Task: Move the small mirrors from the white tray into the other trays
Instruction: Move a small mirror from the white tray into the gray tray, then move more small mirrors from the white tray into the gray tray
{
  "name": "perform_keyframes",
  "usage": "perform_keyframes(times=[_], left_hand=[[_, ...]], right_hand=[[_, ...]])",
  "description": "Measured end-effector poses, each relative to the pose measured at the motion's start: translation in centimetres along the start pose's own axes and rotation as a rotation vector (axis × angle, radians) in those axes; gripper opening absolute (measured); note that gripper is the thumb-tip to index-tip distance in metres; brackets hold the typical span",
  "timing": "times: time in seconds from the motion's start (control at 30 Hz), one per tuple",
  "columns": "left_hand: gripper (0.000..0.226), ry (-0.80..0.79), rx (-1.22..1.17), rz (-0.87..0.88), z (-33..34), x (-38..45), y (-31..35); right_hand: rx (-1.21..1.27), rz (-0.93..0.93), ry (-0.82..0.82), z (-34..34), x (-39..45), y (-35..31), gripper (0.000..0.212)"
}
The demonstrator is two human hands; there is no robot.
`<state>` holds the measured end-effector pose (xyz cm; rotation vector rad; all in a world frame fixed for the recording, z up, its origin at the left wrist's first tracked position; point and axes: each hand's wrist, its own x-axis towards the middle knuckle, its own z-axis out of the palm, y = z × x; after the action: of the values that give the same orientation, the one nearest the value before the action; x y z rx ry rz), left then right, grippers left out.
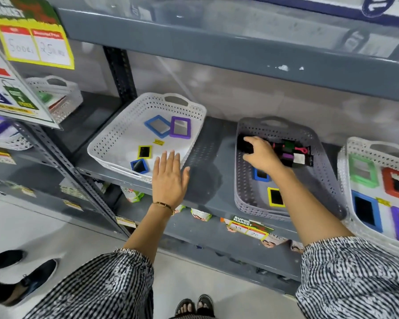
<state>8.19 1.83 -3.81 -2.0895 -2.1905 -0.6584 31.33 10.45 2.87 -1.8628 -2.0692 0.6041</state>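
White plastic tray (115, 143) lies just beyond your left hand (169, 180), which is flat, fingers spread and released over its near edge; two small mirrors (139, 165) sit just left of those fingertips. Your right hand (262, 155) reaches forward into the grey tray (244, 189), fingers curled around a black-framed mirror (244, 143) at its far end.
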Motion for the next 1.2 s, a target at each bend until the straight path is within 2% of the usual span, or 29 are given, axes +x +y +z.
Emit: perform_keyframes(times=[0.1,0.2,0.37,0.53,0.73,0.87,1.0,1.1,1.2], left_hand=[[0.064,0.067,-0.031,-0.104,-0.4,-0.7,-0.9],[0.073,0.106,-0.02,-0.19,-0.8,-1.4,-2.6],[0.082,0.167,-0.019,-0.269,-1.4,-2.0,-5.1],[0.082,0.156,-0.008,-0.284,-1.4,-2.6,-6.5],[0.078,0.164,-0.032,-0.292,-0.7,-2.6,-6.6],[0.076,0.168,-0.022,-0.292,-0.4,-2.7,-6.5],[0.077,0.18,-0.033,-0.284,-0.4,-2.6,-6.5],[0.077,0.191,-0.042,-0.278,-0.3,-2.6,-6.6],[0.075,0.189,-0.047,-0.279,-0.2,-2.6,-6.7]], right_hand=[[0.054,-0.163,0.039,1.2,0.4,-4.5,0.053],[0.106,-0.288,-0.017,3.3,1.1,-8.5,0.048],[0.07,-0.426,-0.236,7.8,2.3,-14.3,0.048],[-0.058,-0.535,-0.414,11.3,3.1,-17.6,0.052],[-0.181,-0.681,-0.506,13.8,4.1,-18.7,0.017],[-0.251,-0.709,-0.531,14.1,4.3,-18.6,0.016],[-0.283,-0.718,-0.501,14.0,4.6,-18.3,0.026],[-0.289,-0.733,-0.508,14.4,5.3,-17.9,0.011],[-0.279,-0.697,-0.509,14.7,5.5,-17.5,0.024]])
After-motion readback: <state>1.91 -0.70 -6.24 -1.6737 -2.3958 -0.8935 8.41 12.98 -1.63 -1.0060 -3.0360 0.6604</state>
